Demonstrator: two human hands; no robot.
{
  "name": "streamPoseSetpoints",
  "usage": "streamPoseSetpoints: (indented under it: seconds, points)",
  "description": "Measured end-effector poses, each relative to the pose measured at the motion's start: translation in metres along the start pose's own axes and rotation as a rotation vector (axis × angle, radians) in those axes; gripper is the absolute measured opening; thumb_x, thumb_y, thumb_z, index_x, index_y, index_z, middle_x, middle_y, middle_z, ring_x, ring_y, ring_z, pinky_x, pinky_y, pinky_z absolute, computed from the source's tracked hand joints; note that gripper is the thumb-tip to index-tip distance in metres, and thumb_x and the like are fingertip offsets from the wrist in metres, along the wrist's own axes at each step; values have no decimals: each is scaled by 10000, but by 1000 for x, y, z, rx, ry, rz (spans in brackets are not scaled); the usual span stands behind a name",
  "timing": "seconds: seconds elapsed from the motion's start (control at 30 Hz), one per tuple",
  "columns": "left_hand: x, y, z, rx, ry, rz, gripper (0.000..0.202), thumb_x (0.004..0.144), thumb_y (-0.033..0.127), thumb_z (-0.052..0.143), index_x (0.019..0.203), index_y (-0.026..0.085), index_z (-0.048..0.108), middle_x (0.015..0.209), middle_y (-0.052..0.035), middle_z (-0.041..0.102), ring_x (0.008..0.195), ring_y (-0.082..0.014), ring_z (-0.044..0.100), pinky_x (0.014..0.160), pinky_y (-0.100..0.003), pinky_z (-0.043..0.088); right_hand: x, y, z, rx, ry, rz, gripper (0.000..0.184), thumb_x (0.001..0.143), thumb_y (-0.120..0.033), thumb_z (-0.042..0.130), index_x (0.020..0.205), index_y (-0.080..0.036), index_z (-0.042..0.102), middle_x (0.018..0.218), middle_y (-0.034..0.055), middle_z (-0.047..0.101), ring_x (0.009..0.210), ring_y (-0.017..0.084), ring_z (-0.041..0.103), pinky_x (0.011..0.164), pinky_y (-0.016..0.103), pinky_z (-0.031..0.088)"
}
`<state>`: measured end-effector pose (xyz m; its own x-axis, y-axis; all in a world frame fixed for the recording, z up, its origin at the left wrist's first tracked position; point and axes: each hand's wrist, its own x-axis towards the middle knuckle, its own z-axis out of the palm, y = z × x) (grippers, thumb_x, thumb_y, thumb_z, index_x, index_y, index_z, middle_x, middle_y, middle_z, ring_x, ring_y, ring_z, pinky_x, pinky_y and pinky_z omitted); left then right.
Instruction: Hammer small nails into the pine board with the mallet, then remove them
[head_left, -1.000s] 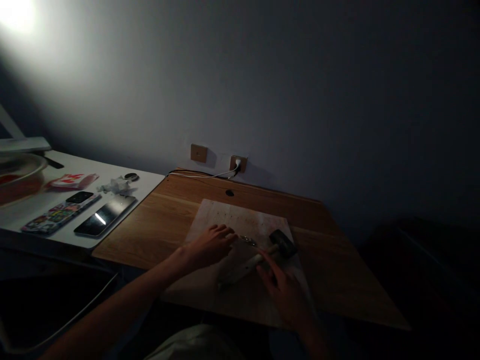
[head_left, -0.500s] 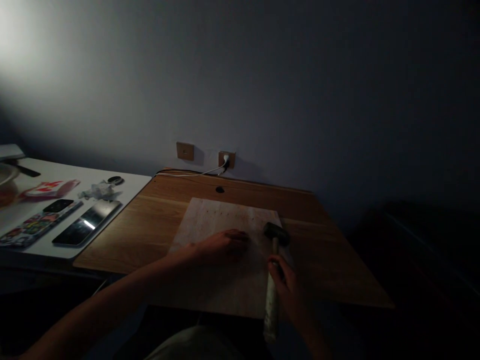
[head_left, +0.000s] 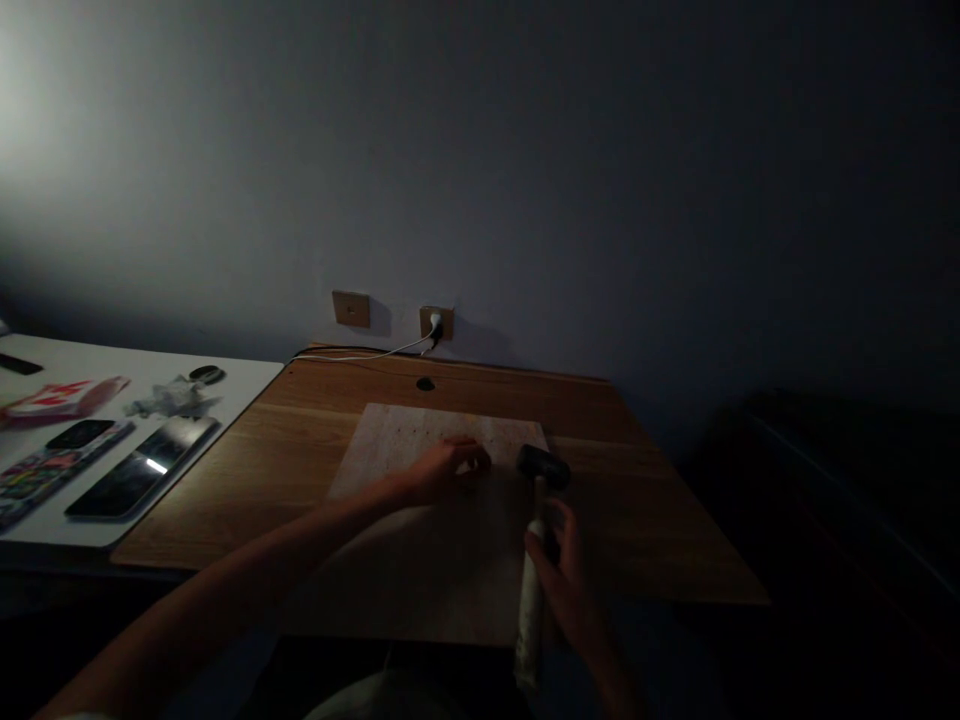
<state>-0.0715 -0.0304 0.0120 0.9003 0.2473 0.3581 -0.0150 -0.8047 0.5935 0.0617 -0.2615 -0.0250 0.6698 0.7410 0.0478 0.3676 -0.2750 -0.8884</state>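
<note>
My right hand (head_left: 566,570) is wrapped around the pale, worn handle of a hammer (head_left: 529,610), close below its dark head. The hammer head hangs over the right edge of a thin wooden board (head_left: 420,580), with the handle pointing back toward me. Over the upper middle of that board is my left hand (head_left: 450,468), its fingers curled and drawn together. Whatever lies between those fingertips is too dark and small to make out. Several tiny dark upright points, perhaps nails, run in a row along the board's far part.
The board lies on a wooden desk (head_left: 645,500). On the white table (head_left: 247,375) at left are a tablet-like dark slab (head_left: 142,470), a black phone-shaped object (head_left: 80,434), a red-and-white packet (head_left: 67,398) and crumpled plastic (head_left: 176,397). A cable (head_left: 375,354) runs to a wall socket (head_left: 437,322).
My left hand has lifted slightly and its fingers have curled in more. The right hand still grips the hammer, its fingers shifted a little on the handle. The view has turned slightly right.
</note>
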Motion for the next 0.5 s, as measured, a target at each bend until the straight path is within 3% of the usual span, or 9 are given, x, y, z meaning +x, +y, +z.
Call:
streamPoseSetpoints:
  seconds: [0.1, 0.27, 0.5]
  points:
    - [37, -19, 7, -120, 55, -170, 229, 907, 206, 644, 1118, 157, 719, 873, -43, 747, 768, -144, 663, 738, -246, 507, 1, 5, -12, 140, 7, 168, 757, 869, -595, 571, 1500, -210, 409, 1359, 148, 682, 1178, 306, 690, 992, 438, 541]
    - [86, -40, 25, -117, 35, -202, 180, 876, 141, 633, 994, 145, 770, 934, -64, 778, 815, -163, 682, 774, -256, 500, 5, -6, -34, 222, -5, 273, 588, 775, -602, 641, 1229, -232, 693, 1073, 69, 779, 1058, 313, 713, 909, 393, 555]
    - [92, -48, 47, -88, 61, -203, 179, 824, 88, 667, 967, 137, 763, 957, -66, 774, 860, -182, 692, 795, -262, 502, 7, -22, -40, 330, -32, 293, 321, 740, -553, 682, 825, -248, 735, 762, 30, 697, 813, 263, 658, 760, 336, 514]
